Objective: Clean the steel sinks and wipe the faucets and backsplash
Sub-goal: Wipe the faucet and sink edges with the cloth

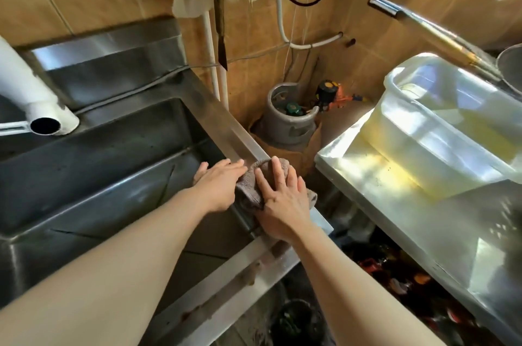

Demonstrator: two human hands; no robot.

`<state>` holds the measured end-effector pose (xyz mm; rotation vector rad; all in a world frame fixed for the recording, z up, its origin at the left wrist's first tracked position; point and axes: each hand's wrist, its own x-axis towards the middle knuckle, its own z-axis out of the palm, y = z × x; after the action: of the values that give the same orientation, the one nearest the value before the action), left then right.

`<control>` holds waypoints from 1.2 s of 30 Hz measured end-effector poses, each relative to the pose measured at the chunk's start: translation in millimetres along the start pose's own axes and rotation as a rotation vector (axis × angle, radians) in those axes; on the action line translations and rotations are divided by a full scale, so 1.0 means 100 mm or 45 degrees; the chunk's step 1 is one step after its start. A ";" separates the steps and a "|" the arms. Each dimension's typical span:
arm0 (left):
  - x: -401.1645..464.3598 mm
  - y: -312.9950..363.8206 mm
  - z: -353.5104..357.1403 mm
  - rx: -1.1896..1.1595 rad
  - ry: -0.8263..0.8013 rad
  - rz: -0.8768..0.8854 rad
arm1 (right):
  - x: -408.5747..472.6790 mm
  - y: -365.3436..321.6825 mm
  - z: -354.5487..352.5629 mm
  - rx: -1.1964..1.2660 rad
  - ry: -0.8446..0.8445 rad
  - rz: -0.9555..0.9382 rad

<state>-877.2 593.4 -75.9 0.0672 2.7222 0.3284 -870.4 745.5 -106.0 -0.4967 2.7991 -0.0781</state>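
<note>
1. Head view: a grey cloth [255, 184] lies on the right rim of the steel sink [113, 164].
2. Right hand [282, 201] presses it flat, fingers straight and spread over the cloth.
3. Left hand [219, 184] rests beside it, straight fingers touching the cloth's left edge.

Grey-brown cloth [255, 184] — bunched, draped over the steel sink's [113, 164] right rim — basin dull, streaked.
</note>
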 end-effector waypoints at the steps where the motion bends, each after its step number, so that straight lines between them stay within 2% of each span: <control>1: -0.02 0.02 0.01 0.006 0.003 -0.009 | -0.05 0.05 0.02 -0.006 -0.005 -0.030; 9: -0.16 0.20 0.08 0.110 -0.017 -0.056 | -0.66 0.20 0.07 0.230 -0.009 -0.028; 14: -0.57 0.20 0.19 0.023 -0.055 -0.096 | -0.99 0.29 0.06 0.275 -0.056 -0.140; 17: -0.95 0.09 0.27 -0.062 -0.081 -0.177 | -0.94 0.37 -0.03 0.247 -0.092 -0.179; 21: -1.53 -0.13 0.39 -0.103 -0.089 -0.285 | -0.87 0.42 -0.04 0.029 -0.036 -0.287; 26: -2.19 -0.32 0.57 -0.132 -0.223 -0.427 | -1.03 0.39 0.05 0.022 -0.162 -0.431; 29: -2.40 -0.42 0.71 -0.092 -0.262 -0.461 | -0.98 0.55 0.04 -0.089 -0.094 -0.537; 32: -2.45 -0.52 0.83 -0.039 -0.160 -0.460 | -0.89 0.62 0.04 -0.149 -0.006 -0.618; 36: -2.42 -0.54 0.81 -0.031 -0.032 -0.398 | -0.98 0.40 0.18 -0.119 0.142 -0.517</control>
<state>-623.1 536.0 -69.6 -0.3549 2.6478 0.2664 -790.3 816.5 -100.2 -1.1087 2.7722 -0.0628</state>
